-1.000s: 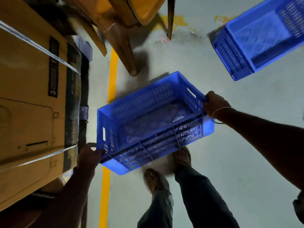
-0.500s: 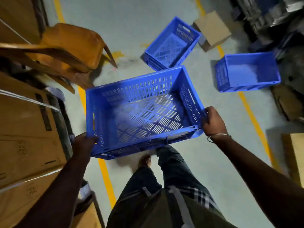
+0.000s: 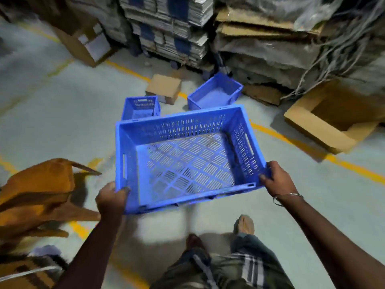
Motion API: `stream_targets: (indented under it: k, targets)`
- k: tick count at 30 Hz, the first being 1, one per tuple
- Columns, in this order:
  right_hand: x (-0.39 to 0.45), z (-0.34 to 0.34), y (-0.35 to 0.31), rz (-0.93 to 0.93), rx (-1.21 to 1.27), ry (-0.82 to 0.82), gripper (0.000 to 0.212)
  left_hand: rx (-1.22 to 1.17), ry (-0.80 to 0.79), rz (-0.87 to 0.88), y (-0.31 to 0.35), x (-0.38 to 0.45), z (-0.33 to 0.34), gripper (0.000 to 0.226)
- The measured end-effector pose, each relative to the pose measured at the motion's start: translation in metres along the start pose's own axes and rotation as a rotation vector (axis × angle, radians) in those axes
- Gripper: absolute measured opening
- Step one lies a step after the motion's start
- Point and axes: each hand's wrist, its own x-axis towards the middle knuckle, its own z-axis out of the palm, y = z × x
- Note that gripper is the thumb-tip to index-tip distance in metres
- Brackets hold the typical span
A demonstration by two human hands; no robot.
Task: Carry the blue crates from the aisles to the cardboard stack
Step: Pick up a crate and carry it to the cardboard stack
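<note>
I carry an empty blue slotted crate (image 3: 187,155) in front of me, above the grey floor. My left hand (image 3: 111,197) grips its near left corner and my right hand (image 3: 277,180) grips its near right corner. Two more blue crates stand on the floor beyond it: a slotted crate (image 3: 140,107) and a solid-walled crate (image 3: 215,91). Behind them rises the cardboard stack (image 3: 260,38) of flattened sheets, with bundled grey sheets (image 3: 166,24) to its left.
An orange plastic chair (image 3: 39,190) lies at my left. A small closed carton (image 3: 163,88) sits by the two crates, an open carton (image 3: 331,119) stands at the right, another open carton (image 3: 87,40) at the far left. Yellow floor lines (image 3: 312,151) cross the aisle.
I have turned and walked on with the crate in both hands. The cardboard stack has come into view ahead, and the two floor crates are now straight in front.
</note>
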Motion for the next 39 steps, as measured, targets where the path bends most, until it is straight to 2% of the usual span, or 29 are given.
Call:
stream_targets:
  k: [5,14,16,19,24,32,36,38,39]
  targets:
    - [-0.024,-0.057,0.086,0.168,0.099,0.135,0.038,-0.015,-0.134,0.093,0.101,-0.029,0.059,0.015]
    - [-0.061,-0.185,0.264,0.459,0.236,0.355,0.036,-0.037,-0.387,0.363,0.291,-0.141,0.221,0.017]
    - [-0.084,-0.224,0.329,0.557,0.258,0.471,0.036,0.007,-0.450,0.475,0.350,-0.192,0.282,0.012]
    - [-0.089,-0.236,0.346,0.569,0.259,0.482,0.035,0.003,-0.472,0.509,0.382,-0.211,0.296,0.013]
    - [-0.120,-0.282,0.419,0.708,0.317,0.612,0.033,0.036,-0.632,0.601,0.451,-0.270,0.384,0.021]
    - [-0.117,-0.343,0.519,0.868,0.367,0.745,0.031,0.122,-0.725,0.791,0.578,-0.378,0.504,0.013]
    - [-0.104,-0.373,0.557,0.960,0.390,0.805,0.033,0.168,-0.783,0.845,0.630,-0.405,0.580,0.035]
    - [-0.093,-0.401,0.589,1.028,0.397,0.858,0.033,0.188,-0.843,0.885,0.675,-0.435,0.624,0.034]
    - [-0.093,-0.405,0.589,1.033,0.398,0.849,0.033,0.184,-0.859,0.905,0.684,-0.446,0.621,0.032]
